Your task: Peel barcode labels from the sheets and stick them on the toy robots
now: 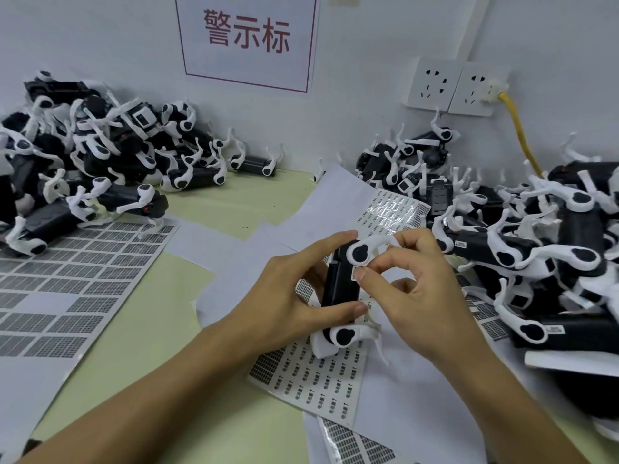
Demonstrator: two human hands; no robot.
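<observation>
A black toy robot with white legs (pixel 341 283) is held above the table centre. My left hand (pixel 288 293) grips its body, fingers over the top end and thumb across the lower side. My right hand (pixel 415 279) has its thumb pressing a small white barcode label (pixel 355 273) onto the black side, while its fingers pinch the robot's upper white leg. A label sheet with printed rows (pixel 318 380) lies right below the hands. Another partly peeled sheet (pixel 392 212) lies behind them.
A heap of toy robots (pixel 90 162) fills the back left and another heap (pixel 536 249) the right side. A large barcode sheet (pixel 60 283) covers the left of the table. Wall sockets (pixel 452 87) with a yellow cable (pixel 521 135) and a red-lettered sign (pixel 246 35) are behind.
</observation>
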